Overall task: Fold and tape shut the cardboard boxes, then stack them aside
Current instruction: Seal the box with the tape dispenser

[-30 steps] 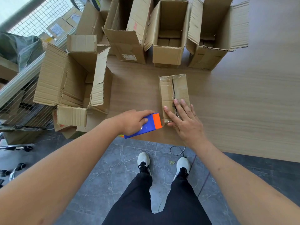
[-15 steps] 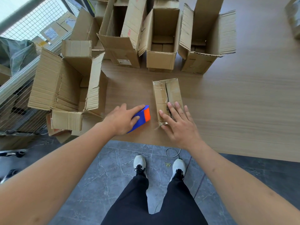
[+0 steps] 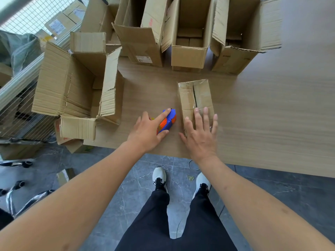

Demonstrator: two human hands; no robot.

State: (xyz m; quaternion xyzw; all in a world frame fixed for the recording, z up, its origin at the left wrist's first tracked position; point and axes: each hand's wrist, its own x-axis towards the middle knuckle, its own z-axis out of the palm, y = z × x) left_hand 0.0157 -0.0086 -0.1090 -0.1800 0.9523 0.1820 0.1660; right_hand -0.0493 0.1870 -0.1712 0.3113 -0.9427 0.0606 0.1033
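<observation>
Head view of a wooden table at its near edge. The small cardboard box lies near the table's middle, its top flaps folded shut with a dark seam running along them and a glossy strip visible over the far part. The right hand rests flat on the near end of this box, fingers straight and spread, grasping nothing. Just left of the box, apart from it, the blue and orange tape dispenser sits on the table; the left hand lies over it with the index finger stretched along its top and the thumb against its near side, a loose hold rather than a clenched one. Along the far edge stand three tall open boxes, flaps up. At the left a large open box lies at the table's edge beside a wire mesh fence. Below, grey floor tiles and the person's white shoes.
</observation>
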